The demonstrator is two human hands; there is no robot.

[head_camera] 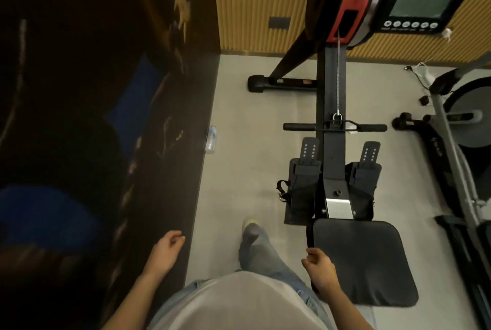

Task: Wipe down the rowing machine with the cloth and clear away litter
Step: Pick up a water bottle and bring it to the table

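Plastic bottle (211, 139), well ahead of the loose, empty left grip (166, 250) and right grip (320, 268), looks light and slippery: take its middle.

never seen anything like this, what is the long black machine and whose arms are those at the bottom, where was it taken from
One picture, from a camera worn on a person's head, looking down; the arms are their own. The machine is a rowing machine: screen at top, pull handle across the rail, two footrests, flat seat nearest the person. The left hand hangs loosely curled, empty. The right hand is curled by the seat's edge; whether it holds anything I cannot tell. No cloth shows. A plastic bottle lies on the floor by the dark wall, probably litter.
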